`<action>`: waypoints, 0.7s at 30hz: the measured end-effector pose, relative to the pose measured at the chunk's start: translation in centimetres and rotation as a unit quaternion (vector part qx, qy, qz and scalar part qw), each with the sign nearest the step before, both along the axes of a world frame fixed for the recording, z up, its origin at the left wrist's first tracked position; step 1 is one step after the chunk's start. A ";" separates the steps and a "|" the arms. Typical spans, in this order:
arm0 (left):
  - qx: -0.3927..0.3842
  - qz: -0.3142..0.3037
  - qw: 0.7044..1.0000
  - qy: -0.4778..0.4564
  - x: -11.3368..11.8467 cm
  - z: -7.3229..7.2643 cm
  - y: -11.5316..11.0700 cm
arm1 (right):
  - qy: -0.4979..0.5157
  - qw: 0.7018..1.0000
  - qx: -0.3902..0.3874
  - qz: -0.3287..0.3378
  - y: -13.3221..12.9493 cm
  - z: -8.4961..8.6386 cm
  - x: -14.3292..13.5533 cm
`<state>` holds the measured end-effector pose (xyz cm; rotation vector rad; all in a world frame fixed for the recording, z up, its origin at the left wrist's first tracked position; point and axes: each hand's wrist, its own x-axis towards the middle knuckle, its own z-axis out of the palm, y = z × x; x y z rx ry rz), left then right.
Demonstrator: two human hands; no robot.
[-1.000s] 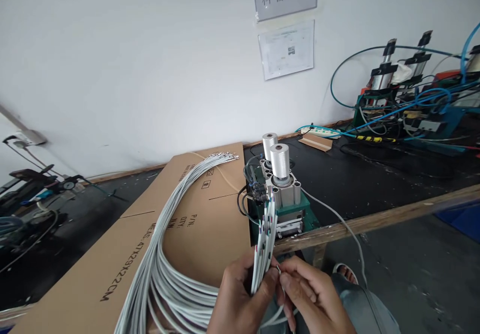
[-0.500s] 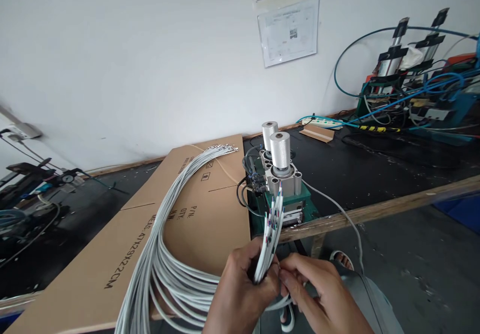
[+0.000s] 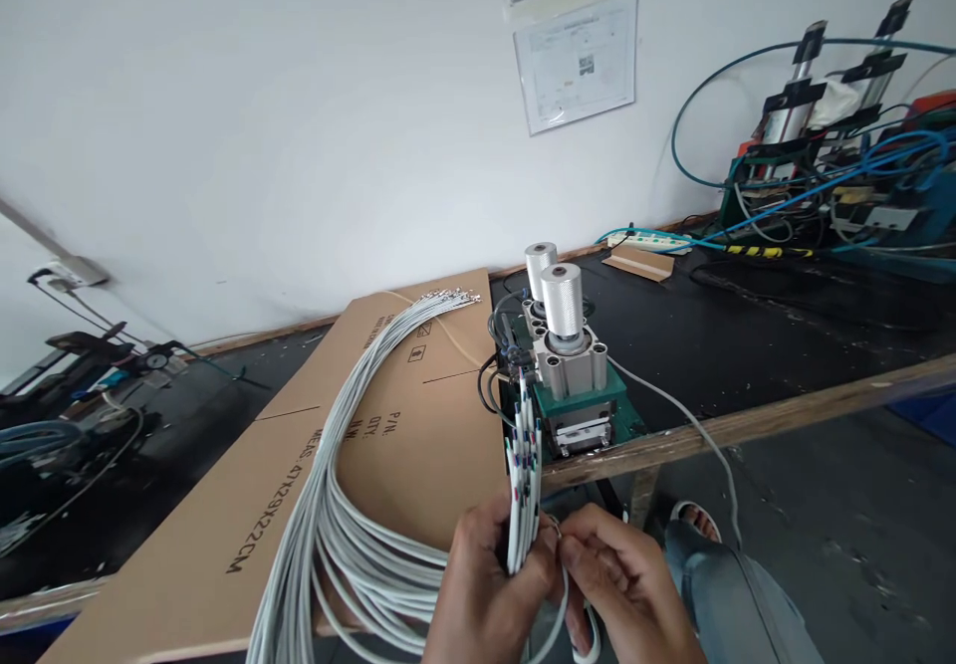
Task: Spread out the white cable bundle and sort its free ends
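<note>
Clearly, a bundle of grey cables (image 3: 351,535) is gripped in the left hand (image 3: 485,594), fingers clenched round it so that the stripped ends (image 3: 524,455) stand upright and fanned just in front of the small pneumatic press (image 3: 572,385). Held this way, the coloured inner wires are kept separate and easy to pick from. One single cable appears to be pinched between thumb and fingertips of the right hand (image 3: 623,584), close against the bundle on the side nearer the press; how firmly it is closed cannot be made out fully, since the fingers overlap.

From the left hand the bundle is looped back and laid across the flattened cardboard box (image 3: 246,505), left of the press, which likely keeps the long runs untangled. The far ends, fitted with metal terminals (image 3: 448,298), are spread on the cardboard behind and left of the press.

The press is set at the front edge of the workbench (image 3: 747,425), within short reach of both hands. Further right of it, other pneumatic machines (image 3: 829,176) with blue hoses are seen.
</note>
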<state>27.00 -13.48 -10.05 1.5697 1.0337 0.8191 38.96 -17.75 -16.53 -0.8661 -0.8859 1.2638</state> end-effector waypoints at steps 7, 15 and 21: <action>-0.023 -0.007 0.998 -0.052 -0.3 -0.6 -0.1 | 0.040 0.999 0.004 0.005 0.0 -0.5 -0.5; 0.013 -0.001 1.000 0.009 -0.3 -0.9 0.5 | 0.031 0.999 -0.004 0.004 0.0 -0.4 -0.2; 0.026 -0.002 1.000 -0.010 -0.2 -1.4 0.4 | 0.024 1.000 -0.005 0.001 0.0 -0.5 -0.2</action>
